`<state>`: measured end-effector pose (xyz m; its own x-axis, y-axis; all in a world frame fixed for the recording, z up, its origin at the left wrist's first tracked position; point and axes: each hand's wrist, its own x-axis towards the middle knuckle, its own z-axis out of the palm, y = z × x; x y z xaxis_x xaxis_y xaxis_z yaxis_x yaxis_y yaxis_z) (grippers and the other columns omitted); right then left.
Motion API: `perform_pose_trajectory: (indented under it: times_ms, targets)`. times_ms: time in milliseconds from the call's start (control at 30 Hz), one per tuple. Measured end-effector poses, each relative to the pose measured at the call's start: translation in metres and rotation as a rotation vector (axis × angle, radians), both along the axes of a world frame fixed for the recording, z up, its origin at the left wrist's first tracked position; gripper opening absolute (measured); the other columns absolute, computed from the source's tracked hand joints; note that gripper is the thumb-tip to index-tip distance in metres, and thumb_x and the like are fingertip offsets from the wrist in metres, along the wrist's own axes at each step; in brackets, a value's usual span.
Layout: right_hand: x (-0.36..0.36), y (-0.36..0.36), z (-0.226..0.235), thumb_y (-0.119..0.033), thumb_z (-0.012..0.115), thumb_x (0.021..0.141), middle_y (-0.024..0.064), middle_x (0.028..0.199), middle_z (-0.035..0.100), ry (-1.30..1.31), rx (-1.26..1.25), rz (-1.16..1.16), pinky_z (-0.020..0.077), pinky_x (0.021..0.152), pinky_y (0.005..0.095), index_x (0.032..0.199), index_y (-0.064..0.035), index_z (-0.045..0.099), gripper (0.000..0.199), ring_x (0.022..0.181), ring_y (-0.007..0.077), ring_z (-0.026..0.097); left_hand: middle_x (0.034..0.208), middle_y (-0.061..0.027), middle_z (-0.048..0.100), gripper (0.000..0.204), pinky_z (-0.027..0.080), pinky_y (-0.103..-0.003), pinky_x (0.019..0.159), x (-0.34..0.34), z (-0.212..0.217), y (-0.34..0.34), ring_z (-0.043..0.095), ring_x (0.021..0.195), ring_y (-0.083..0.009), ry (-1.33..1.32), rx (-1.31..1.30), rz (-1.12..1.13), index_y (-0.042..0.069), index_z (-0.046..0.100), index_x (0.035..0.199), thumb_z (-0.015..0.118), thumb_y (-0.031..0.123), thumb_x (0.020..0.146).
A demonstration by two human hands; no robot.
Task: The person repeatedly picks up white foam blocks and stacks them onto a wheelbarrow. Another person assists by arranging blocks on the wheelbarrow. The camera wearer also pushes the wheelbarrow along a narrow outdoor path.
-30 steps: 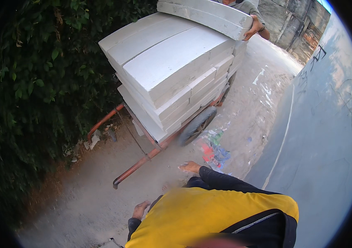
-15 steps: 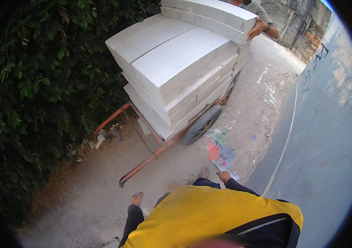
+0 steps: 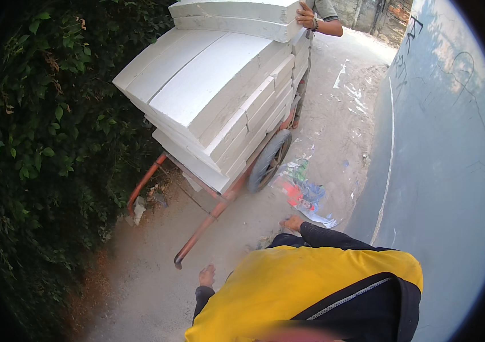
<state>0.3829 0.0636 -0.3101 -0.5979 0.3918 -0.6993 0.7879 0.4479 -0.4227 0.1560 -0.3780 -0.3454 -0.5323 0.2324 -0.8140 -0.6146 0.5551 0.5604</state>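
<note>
My left hand point(image 3: 207, 276) hangs low with nothing visible in it, its fingers apart, close to the end of the cart handle point(image 3: 201, 236) but not touching it. In front of my body, my right hand point(image 3: 292, 223) is held loosely, fingers partly stretched and partly hidden; I see no object in it. Ahead stands a handcart with a reddish-brown metal frame and a rubber-tyred wheel point(image 3: 265, 165). White rectangular blocks point(image 3: 197, 80) are stacked on it in several layers. A top block point(image 3: 236, 25) at the far end is touched by another person's hand point(image 3: 306, 17).
Dense green hedge point(image 3: 37, 142) borders the left side, against the cart. A grey-blue wall point(image 3: 430, 142) runs along the right. Colourful scraps point(image 3: 305, 194) lie on the dusty path point(image 3: 339, 131) beside the wheel. The second cart handle point(image 3: 145, 179) reaches toward the hedge.
The cart and the other person have shifted left in view, and more of the wall shows. My right hand has moved left across my front; my left hand has come slightly right and lower.
</note>
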Motion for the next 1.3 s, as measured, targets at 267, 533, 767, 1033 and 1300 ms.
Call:
perform_pose_trajectory:
  times_ms: [267, 533, 767, 1033, 1300]
  targets:
    - [0.009, -0.013, 0.000, -0.055, 0.067, 0.087, 0.0296, 0.128, 0.066, -0.020, 0.011, -0.327, 0.0481, 0.105, 0.0477, 0.120, 0.0021, 0.072, 0.066, 0.122, 0.0431, 0.063, 0.140, -0.0276, 0.060, 0.069, 0.051, -0.045, 0.100, 0.028, -0.082, -0.124, 0.059, 0.128, -0.0359, -0.104, 0.052, 0.260, -0.004, 0.051, 0.146, 0.065, 0.041, 0.096]
    - [0.003, -0.020, -0.027, -0.053, 0.067, 0.089, 0.0252, 0.139, 0.062, 0.068, 0.059, -0.022, 0.0456, 0.110, 0.0430, 0.136, 0.0033, 0.061, 0.073, 0.128, 0.0394, 0.060, 0.154, -0.0203, 0.050, 0.075, 0.035, -0.057, 0.114, 0.027, -0.048, -0.044, 0.046, 0.144, -0.0356, -0.084, 0.128, 0.103, 0.003, 0.043, 0.153, 0.062, 0.049, 0.096]
    - [-0.004, 0.006, -0.037, -0.059, 0.062, 0.090, 0.0234, 0.154, 0.048, 0.017, -0.073, -0.116, 0.0336, 0.120, 0.0398, 0.145, -0.0012, 0.055, 0.080, 0.143, 0.0357, 0.046, 0.150, -0.0156, 0.054, 0.071, 0.036, -0.055, 0.111, 0.024, 0.004, -0.006, 0.048, 0.140, -0.0354, -0.054, 0.162, 0.059, 0.009, 0.050, 0.149, 0.065, 0.050, 0.094]
    - [0.027, 0.016, -0.037, -0.057, 0.069, 0.091, 0.0082, 0.111, 0.069, 0.391, -0.182, -0.067, 0.0529, 0.082, 0.0470, 0.127, -0.0083, 0.067, 0.061, 0.094, 0.0220, 0.063, 0.143, -0.0125, 0.060, 0.064, 0.041, -0.054, 0.105, 0.030, -0.026, -0.044, 0.052, 0.136, -0.0313, -0.077, 0.054, 0.135, 0.010, 0.052, 0.147, 0.066, 0.044, 0.095]
    - [-0.086, 0.033, 0.117, -0.058, 0.072, 0.090, 0.0147, 0.145, 0.055, 0.737, -0.233, -0.785, 0.0444, 0.105, 0.0488, 0.151, -0.0050, 0.045, 0.085, 0.132, 0.0295, 0.052, 0.107, -0.0022, 0.067, 0.041, 0.049, -0.029, 0.080, -0.058, 0.038, -0.004, 0.063, 0.100, -0.0131, 0.488, 0.382, 0.396, 0.005, 0.066, 0.130, 0.066, 0.028, 0.096]
